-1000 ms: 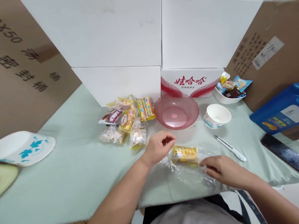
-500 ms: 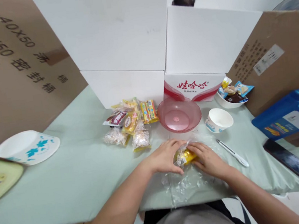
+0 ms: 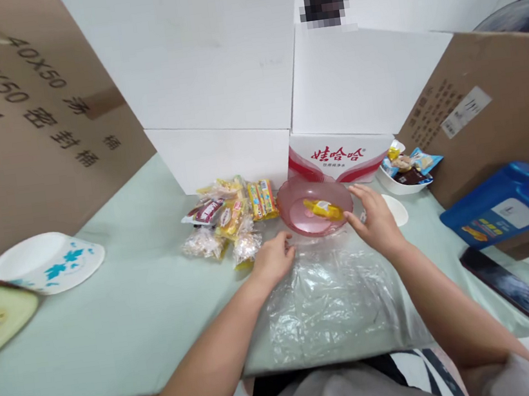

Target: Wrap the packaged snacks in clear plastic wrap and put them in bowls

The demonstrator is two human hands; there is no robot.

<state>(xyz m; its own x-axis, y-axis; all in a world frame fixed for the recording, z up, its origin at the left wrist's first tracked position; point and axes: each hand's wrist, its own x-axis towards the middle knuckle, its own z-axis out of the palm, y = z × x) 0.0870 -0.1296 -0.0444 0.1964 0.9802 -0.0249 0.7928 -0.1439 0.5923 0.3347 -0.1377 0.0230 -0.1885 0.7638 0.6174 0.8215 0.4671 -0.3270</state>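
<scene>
My right hand (image 3: pixel 375 219) is at the right rim of the pink bowl (image 3: pixel 295 220), thumb and fingers spread apart, the thumb tip right by the end of the yellow packet (image 3: pixel 323 208), which lies inside the bowl. My left hand (image 3: pixel 273 260) is near the bowl's front left, fingers loosely curled; I cannot tell whether they pinch anything. Clear plastic (image 3: pixel 330 306) is spread on the counter (image 3: pixel 163 315) between my forearms. A heap of wrapped snacks (image 3: pixel 231 218) sits left of the bowl, and my right hand partly hides a white cup (image 3: pixel 397 208).
</scene>
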